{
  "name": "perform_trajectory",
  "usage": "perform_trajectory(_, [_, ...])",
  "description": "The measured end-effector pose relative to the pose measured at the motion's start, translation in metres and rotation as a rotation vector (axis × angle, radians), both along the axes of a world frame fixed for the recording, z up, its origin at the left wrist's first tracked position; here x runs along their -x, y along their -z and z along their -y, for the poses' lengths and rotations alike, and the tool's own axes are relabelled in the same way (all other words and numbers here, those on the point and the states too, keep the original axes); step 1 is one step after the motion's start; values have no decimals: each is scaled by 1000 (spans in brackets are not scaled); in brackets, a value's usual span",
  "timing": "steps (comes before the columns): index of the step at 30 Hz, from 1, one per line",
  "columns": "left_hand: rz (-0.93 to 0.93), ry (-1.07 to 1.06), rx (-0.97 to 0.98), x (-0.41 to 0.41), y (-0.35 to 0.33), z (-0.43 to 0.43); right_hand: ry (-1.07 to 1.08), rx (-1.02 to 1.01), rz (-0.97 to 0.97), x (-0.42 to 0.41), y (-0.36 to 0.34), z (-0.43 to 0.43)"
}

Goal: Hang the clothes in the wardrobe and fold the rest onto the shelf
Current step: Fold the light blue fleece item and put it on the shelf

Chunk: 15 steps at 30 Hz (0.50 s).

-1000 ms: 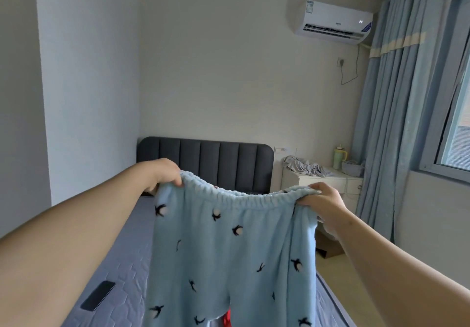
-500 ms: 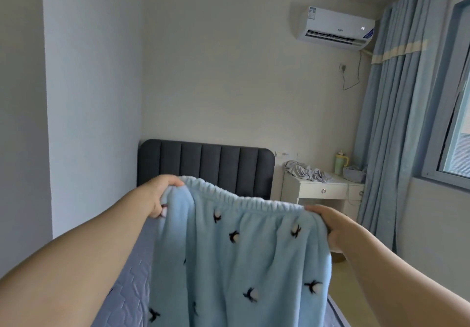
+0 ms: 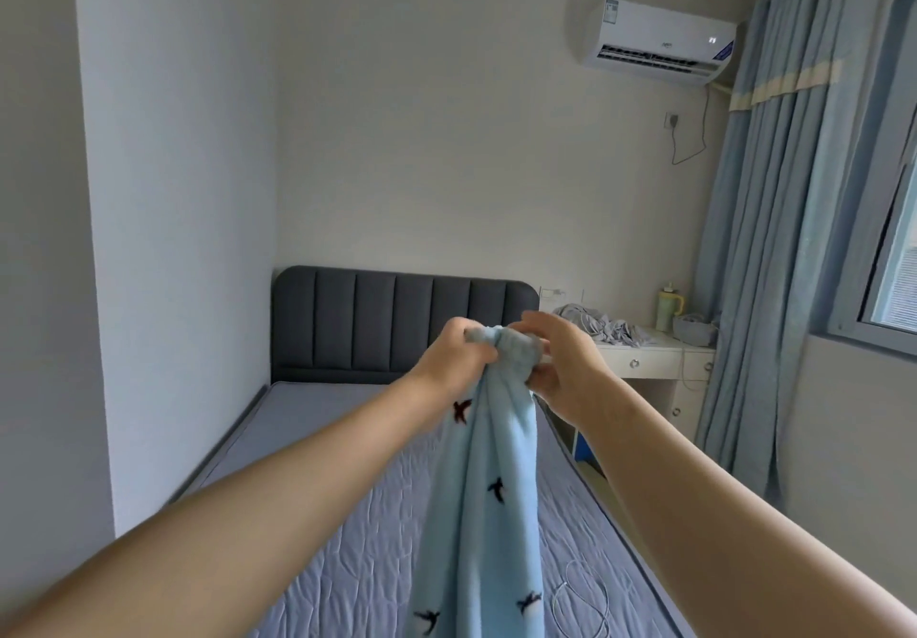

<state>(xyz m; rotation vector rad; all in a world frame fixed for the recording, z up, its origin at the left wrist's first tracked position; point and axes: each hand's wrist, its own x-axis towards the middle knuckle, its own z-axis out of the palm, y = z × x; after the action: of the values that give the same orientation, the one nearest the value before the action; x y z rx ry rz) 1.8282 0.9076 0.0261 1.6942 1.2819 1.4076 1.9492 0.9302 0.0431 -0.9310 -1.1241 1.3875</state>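
Note:
Light blue fleece trousers [image 3: 484, 513] with small dark bird prints hang in the air above the bed, doubled lengthwise into a narrow strip. My left hand [image 3: 454, 357] and my right hand [image 3: 560, 364] meet at the top. Both grip the bunched elastic waistband, almost touching each other. The lower legs of the trousers run out of the bottom of the frame. No wardrobe or shelf is in view.
Below lies a bed with a quilted grey-blue mattress [image 3: 347, 563] and a dark padded headboard [image 3: 397, 325]. A white cable [image 3: 583, 593] rests on the mattress at right. A white bedside table [image 3: 655, 364] holds crumpled grey cloth [image 3: 595, 327] and a cup. Blue curtains [image 3: 774, 240] hang right.
My two hands have come together, bringing both ends of the waistband to one point. The trousers went from spread wide to folded in half lengthwise.

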Motion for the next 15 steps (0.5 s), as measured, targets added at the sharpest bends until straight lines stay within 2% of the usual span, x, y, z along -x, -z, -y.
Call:
perform_trajectory(2, [-56,80,26,0,5,2,-42,-29,-19,-3,-2,3])
perform_trajectory(4, [-216,34,-5,1,13,-1,-89,-109,4,-3,0,5])
perform_trajectory(5, [-229,-16,-51,2,14,-1,-99,-163,23,-2,3,5])
perform_trajectory(7, [-101,-45,-98,6,10,1,-39,-263,80,-3,6,4])
perform_trajectory(10, [181,-9,-92,19,2,-1,111,-390,309,-12,10,0])
perform_trajectory(13, [427,-14,-13,26,-6,-3,59,-370,481,-18,22,-4])
perform_trajectory(15, [537,47,16,29,-12,-1,39,-341,465,-18,31,-4])
